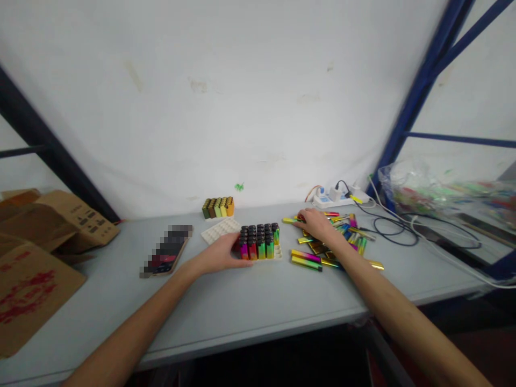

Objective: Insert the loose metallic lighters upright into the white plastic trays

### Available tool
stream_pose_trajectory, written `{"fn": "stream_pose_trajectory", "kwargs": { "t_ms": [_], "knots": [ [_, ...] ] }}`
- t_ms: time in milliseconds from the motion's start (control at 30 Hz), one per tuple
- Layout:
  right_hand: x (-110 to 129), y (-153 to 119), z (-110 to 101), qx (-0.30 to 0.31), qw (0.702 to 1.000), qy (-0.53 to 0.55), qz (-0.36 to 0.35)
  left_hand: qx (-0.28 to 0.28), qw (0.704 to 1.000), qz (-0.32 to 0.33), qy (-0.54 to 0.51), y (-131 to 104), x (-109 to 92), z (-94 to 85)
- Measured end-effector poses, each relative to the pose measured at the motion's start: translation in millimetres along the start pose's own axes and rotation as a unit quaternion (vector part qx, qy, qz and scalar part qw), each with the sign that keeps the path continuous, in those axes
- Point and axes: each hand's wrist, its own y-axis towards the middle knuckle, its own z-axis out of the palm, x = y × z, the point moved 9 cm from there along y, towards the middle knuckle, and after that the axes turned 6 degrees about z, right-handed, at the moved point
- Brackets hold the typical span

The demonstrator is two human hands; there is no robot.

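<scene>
Left fingers [238, 263], part-spread, clasp racked lighters [261, 247] on the grey tabletop [234, 301], white wall [258, 118] behind; right fingers [308, 213] curl, hold unclear.

one lighter tray [278, 255]; behind it, one lighter block [218, 208], one white tray [219, 231]; left, one smartphone [177, 247]; right, one power strip [331, 200], uncountable loose lighters [306, 256].

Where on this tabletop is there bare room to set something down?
One free patch lies between the lighter tray and the front edge of the table. Another separates the phone from the cardboard boxes. The right side is crowded: loose lighters under the right hand, then cables and a power strip.
</scene>
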Motion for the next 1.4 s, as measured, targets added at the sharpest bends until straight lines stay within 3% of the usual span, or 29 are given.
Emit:
{"fn": "stream_pose_trajectory", "kwargs": {
  "t_ms": [267,500,600,767,833,900,1067,1167,1233,1400],
  "knots": [
    [13.6,5.8,-2.4,-0.011,0.995,0.053,-0.079,0.005,1.000,-0.005,0.011,-0.2,5.5,2.9],
    [1.4,7.0,-27.8,-0.091,0.979,0.178,-0.051,0.002,1.000,-0.009,0.022,-0.2,7.3,2.0],
    [-4.3,4.9,-30.7,-0.098,0.942,0.319,-0.022,0.003,1.000,-0.004,0.026,0.1,6.3,1.9],
    [16.0,-1.0,-13.6,0.013,0.805,0.593,-0.020,-0.010,1.000,-0.002,0.018,0.0,4.5,-0.3],
    [26.9,-4.3,-14.6,0.026,0.777,0.628,-0.038,-0.009,1.000,-0.002,0.017,-0.1,3.6,-0.3],
    [33.8,-6.6,-18.7,0.020,0.774,0.631,-0.056,-0.007,1.000,-0.005,0.022,-0.2,4.1,0.1],
    [30.1,-8.7,-32.0,-0.048,0.816,0.574,-0.048,-0.011,1.000,-0.001,0.014,-0.1,6.0,0.6],
    [28.0,-10.3,-37.2,-0.067,0.825,0.560,-0.030,-0.008,1.000,0.002,0.004,-0.3,4.8,1.0],
    [30.6,-11.1,-36.4,-0.052,0.810,0.584,-0.027,0.000,1.000,-0.002,0.000,-0.7,3.4,1.8],
    [33.5,-11.2,-22.5,0.008,0.720,0.694,0.011,-0.006,1.000,0.006,-0.003,-1.0,-2.2,-0.8]
  ]
}}
